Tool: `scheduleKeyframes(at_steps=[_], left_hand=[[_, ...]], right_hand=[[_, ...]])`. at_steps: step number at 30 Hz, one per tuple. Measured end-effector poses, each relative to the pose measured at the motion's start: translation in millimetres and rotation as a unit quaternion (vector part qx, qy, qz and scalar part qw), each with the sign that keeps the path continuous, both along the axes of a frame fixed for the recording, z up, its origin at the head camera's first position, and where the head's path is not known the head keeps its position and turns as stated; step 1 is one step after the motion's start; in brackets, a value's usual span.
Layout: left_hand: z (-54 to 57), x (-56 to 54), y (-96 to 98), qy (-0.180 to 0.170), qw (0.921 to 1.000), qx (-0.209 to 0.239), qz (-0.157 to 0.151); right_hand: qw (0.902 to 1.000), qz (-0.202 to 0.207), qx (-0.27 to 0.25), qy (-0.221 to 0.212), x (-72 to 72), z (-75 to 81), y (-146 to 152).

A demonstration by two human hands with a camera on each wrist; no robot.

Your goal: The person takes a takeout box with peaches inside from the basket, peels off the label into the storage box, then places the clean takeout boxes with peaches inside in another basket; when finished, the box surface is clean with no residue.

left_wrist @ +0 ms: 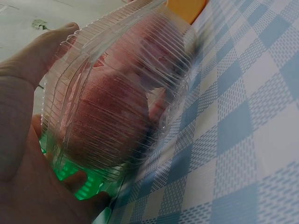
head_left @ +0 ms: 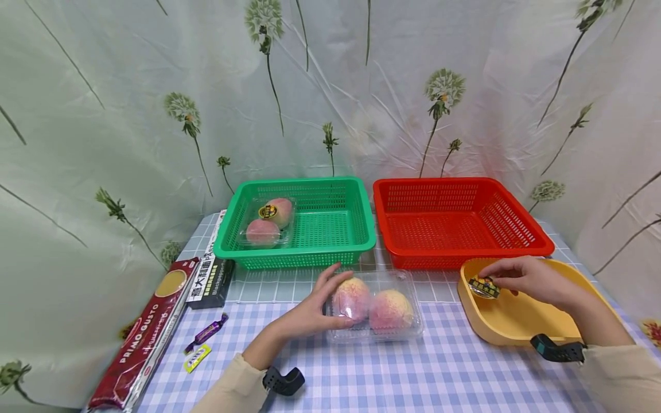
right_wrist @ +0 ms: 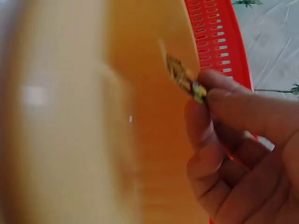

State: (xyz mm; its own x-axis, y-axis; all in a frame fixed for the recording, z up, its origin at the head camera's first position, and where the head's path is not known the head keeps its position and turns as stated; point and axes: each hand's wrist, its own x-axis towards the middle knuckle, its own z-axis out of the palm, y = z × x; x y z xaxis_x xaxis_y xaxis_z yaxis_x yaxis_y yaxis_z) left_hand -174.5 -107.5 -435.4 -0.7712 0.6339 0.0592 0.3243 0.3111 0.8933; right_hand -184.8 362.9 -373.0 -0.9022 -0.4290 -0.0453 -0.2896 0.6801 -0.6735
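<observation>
A clear plastic box (head_left: pixel 405 335) holding two pink-and-yellow peaches (head_left: pixel 391 310) lies at the middle of the table. At its left end is my left hand (head_left: pixel 320 307), fingers spread along the far side and thumb stretched over the near side. The left wrist view shows the ridged box (left_wrist: pixel 117 107) between thumb and fingers, the lower fingertips standing apart from it. My right hand (head_left: pixel 532 281) reaches into the yellow bin (head_left: pixel 537 335) and pinches a small packet (head_left: pixel 484 287) with a dark label between thumb and index finger; its gold and green edge shows in the right wrist view.
A green basket (head_left: pixel 294 255) at the back holds another box of peaches (head_left: pixel 265 223). Right of it stands a red basket (head_left: pixel 465 252). Along the left lie a red pasta bag (head_left: pixel 147 338), a black-and-white pasta box (head_left: pixel 212 284), a purple candy (head_left: pixel 206 332) and a yellow one (head_left: pixel 197 358).
</observation>
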Motion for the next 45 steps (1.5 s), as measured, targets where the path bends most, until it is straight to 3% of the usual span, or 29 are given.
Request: scheduleKeyframes(at_steps=[15, 23, 30, 33, 37, 41, 45], left_hand=[[-0.3, 0.9, 1.2, -0.001, 1.0, 0.002, 0.006], [0.1, 1.7, 2.3, -0.002, 1.0, 0.004, 0.006], [0.8, 2.3, 3.7, -0.036, 0.9986, -0.014, 0.037], [0.8, 1.9, 3.5, -0.039, 0.9983, -0.02, 0.039], [1.0, 1.4, 2.8, -0.032, 0.9991, -0.013, 0.025], [0.8, 1.6, 3.2, -0.037, 0.999, 0.001, 0.024], [0.8, 3.6, 3.5, -0.04, 0.9982, 0.014, 0.042]], right_hand=[[0.9981, -0.023, 0.051, -0.026, -3.2, -27.2, 10], [0.9917, -0.028, 0.12, 0.035, -2.4, -26.8, 12], [0.9831, -0.02, 0.144, 0.111, 4.8, -8.1, 15], [0.9881, -0.029, 0.111, 0.102, 7.3, 3.9, 16], [0.9939, -0.05, 0.029, 0.094, 8.0, 18.6, 18], [0.9879, -0.105, -0.017, 0.114, 5.4, 26.9, 21], [0.9769, -0.196, -0.046, 0.072, -3.3, 28.9, 24]])
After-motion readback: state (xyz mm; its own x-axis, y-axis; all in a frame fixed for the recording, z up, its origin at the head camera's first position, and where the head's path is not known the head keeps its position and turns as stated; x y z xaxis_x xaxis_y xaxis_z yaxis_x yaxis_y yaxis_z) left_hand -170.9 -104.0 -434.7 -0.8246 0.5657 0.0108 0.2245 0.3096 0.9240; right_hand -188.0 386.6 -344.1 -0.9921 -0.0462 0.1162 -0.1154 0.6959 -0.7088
